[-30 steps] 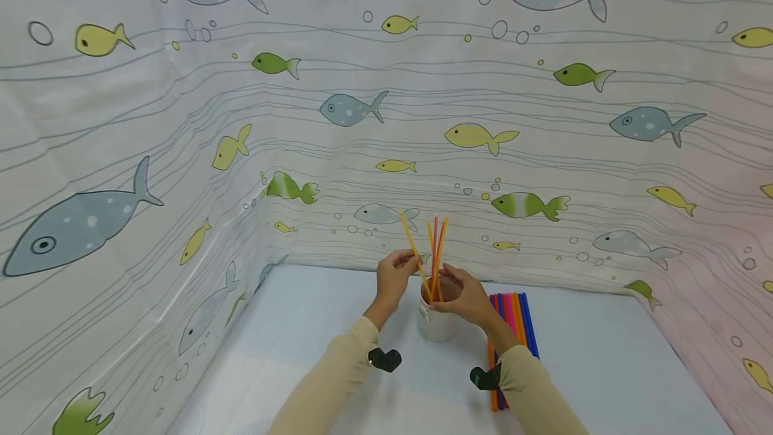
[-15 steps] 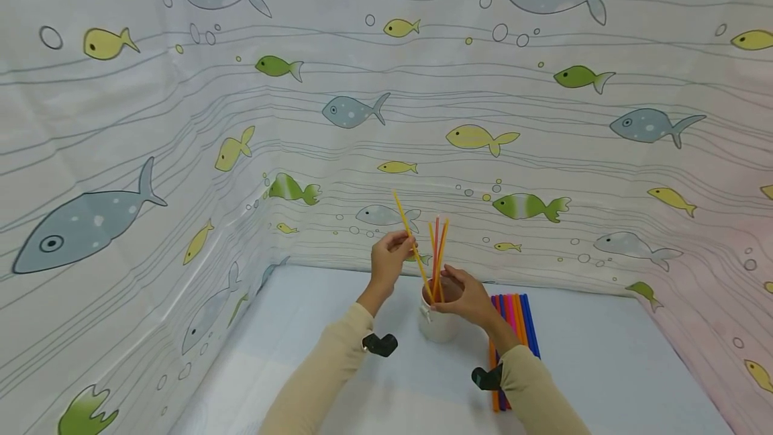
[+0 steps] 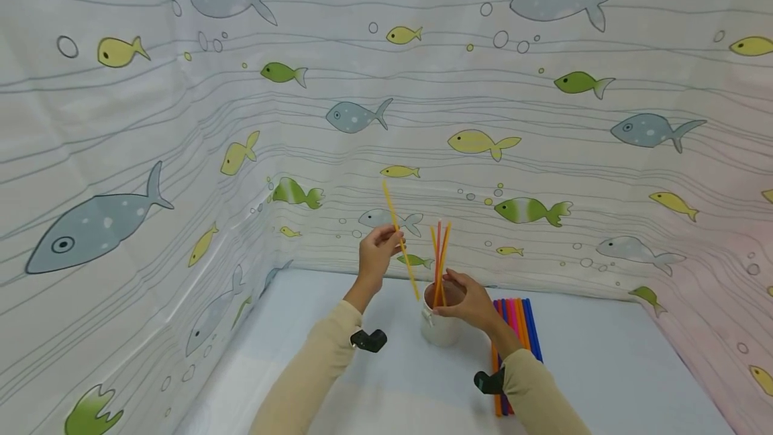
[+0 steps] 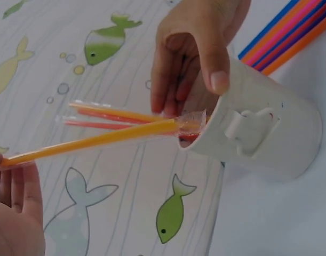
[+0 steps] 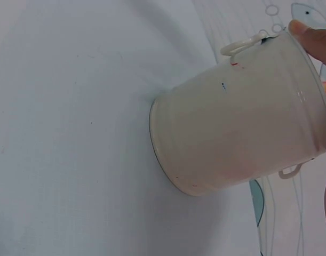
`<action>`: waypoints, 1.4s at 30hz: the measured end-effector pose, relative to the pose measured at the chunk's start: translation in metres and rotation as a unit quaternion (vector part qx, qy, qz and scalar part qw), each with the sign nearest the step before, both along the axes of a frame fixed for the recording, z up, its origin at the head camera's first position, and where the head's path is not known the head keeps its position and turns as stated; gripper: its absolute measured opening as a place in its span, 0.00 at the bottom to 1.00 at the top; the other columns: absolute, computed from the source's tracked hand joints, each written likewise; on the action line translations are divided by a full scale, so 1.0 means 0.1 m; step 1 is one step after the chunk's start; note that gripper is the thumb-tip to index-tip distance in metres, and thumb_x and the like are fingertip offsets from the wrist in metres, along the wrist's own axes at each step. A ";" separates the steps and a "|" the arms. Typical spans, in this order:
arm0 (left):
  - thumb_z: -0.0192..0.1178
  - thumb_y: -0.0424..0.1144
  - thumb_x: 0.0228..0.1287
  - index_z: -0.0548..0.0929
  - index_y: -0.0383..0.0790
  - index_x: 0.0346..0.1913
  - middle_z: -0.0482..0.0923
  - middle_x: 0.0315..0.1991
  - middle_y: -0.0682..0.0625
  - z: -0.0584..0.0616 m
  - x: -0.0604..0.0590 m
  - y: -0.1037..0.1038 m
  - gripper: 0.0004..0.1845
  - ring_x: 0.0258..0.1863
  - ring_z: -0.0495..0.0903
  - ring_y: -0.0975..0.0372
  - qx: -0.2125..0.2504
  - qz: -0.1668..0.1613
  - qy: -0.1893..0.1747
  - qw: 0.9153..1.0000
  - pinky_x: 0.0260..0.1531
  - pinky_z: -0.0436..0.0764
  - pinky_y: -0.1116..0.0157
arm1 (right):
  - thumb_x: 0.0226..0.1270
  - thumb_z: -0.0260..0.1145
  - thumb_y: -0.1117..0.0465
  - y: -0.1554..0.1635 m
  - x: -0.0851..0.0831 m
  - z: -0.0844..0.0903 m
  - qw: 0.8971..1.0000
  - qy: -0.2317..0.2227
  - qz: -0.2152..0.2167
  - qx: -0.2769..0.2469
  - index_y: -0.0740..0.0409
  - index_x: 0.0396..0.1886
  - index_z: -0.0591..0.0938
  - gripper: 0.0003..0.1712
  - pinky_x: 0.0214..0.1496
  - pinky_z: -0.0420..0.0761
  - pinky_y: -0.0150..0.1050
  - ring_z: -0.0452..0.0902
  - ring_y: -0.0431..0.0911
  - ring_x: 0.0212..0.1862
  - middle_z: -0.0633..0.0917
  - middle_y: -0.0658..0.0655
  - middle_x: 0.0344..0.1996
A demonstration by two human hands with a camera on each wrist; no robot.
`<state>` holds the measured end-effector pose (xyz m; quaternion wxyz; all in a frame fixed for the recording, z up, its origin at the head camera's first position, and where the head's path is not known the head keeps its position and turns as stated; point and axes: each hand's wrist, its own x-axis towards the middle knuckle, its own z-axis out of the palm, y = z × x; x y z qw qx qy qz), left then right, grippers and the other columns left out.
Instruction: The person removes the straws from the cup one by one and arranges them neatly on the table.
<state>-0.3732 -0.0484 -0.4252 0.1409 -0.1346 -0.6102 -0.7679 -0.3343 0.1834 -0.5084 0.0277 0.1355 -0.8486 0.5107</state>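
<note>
A yellow straw (image 3: 400, 240) is pinched by the left hand (image 3: 376, 252) at 10 o'clock of the white cup (image 3: 439, 329), whose rim is gripped by the right hand (image 3: 468, 301).

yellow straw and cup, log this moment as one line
left hand: pinches yellow straw, tip at rim | right hand: holds white cup rim | loose straws: on table

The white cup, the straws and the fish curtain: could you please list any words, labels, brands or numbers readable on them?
None: the white cup, the yellow straw that the left hand pinches, and the fish curtain show no lettering.
The cup's tiny red and blue specks are not legible text.
</note>
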 end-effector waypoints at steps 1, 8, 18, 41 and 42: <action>0.64 0.33 0.65 0.81 0.29 0.48 0.81 0.42 0.36 -0.02 0.01 -0.02 0.13 0.39 0.84 0.50 -0.001 0.000 -0.007 1.000 0.42 0.85 0.60 | 0.41 0.84 0.50 0.01 0.00 0.00 1.000 0.002 0.001 0.001 0.56 0.73 0.66 0.58 0.69 0.64 0.57 0.66 0.54 0.67 0.77 0.54 0.61; 0.65 0.33 0.65 0.81 0.28 0.48 0.82 0.39 0.43 -0.29 0.11 -0.15 0.13 0.42 0.83 0.47 -0.007 -0.007 -0.051 0.999 0.42 0.85 0.59 | 0.40 0.84 0.50 0.01 0.01 -0.01 1.000 0.006 -0.001 0.004 0.56 0.73 0.66 0.59 0.70 0.63 0.55 0.66 0.53 0.67 0.77 0.53 0.61; 0.64 0.33 0.65 0.81 0.29 0.48 0.83 0.38 0.43 -0.72 0.19 -0.28 0.13 0.40 0.84 0.51 -0.033 -0.021 -0.108 0.993 0.41 0.85 0.60 | 0.41 0.84 0.53 0.01 0.00 -0.02 1.000 0.012 0.003 0.003 0.58 0.73 0.65 0.58 0.70 0.63 0.55 0.66 0.53 0.67 0.77 0.54 0.61; 0.62 0.32 0.67 0.75 0.21 0.55 0.79 0.47 0.28 -1.34 0.40 -0.48 0.19 0.39 0.83 0.58 -0.085 -0.089 -0.182 0.976 0.44 0.85 0.58 | 0.41 0.84 0.49 0.03 -0.04 -0.02 1.000 0.006 0.013 -0.001 0.57 0.73 0.65 0.60 0.70 0.62 0.56 0.65 0.54 0.68 0.76 0.54 0.62; 0.61 0.32 0.67 0.75 0.21 0.55 0.79 0.48 0.27 -1.36 0.41 -0.49 0.19 0.39 0.83 0.57 -0.089 -0.088 -0.182 0.975 0.44 0.85 0.58 | 0.41 0.84 0.48 0.03 -0.03 -0.02 1.000 0.005 0.013 -0.001 0.57 0.73 0.65 0.60 0.70 0.62 0.56 0.65 0.54 0.68 0.76 0.54 0.62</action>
